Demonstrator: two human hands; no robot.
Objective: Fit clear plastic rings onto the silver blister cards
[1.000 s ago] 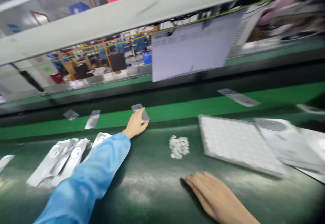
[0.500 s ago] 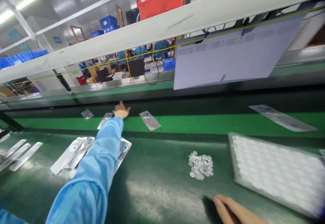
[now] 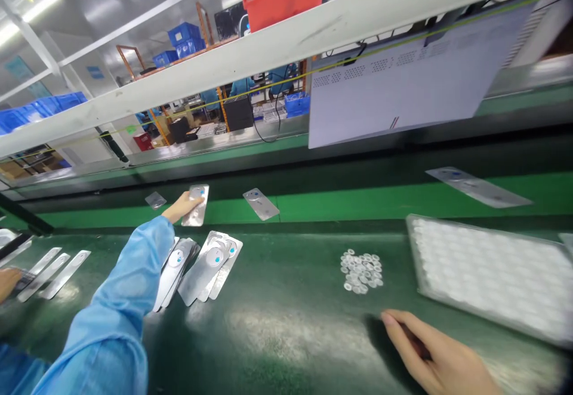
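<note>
My left hand (image 3: 181,206), at the end of a blue sleeve, reaches over the green strip at the back. Its fingers pinch the side of a flat silver panel (image 3: 194,217) with a blue dot near its top. Below it, a fanned pile of similar panels (image 3: 197,281), with round marks and blue dots, lies on the green bench, partly behind my forearm. At the lower right, my right hand (image 3: 441,353) hovers low with thumb and forefinger pressed together; whatever they hold, if anything, is hidden. Beyond it lies a heap of small clear rings (image 3: 362,271).
A clear tray (image 3: 414,258) of white round parts is at the right. More panels lie on the green strip: one in the middle (image 3: 262,205), one at right (image 3: 481,187). Another person's hand (image 3: 8,281) is by several panels (image 3: 67,274) at far left. A white shelf beam (image 3: 268,43) crosses above.
My left hand was spread above the strip; now it has moved left and grips a silver panel. The forearm has shifted left, uncovering more of the pile. More of my right hand shows.
</note>
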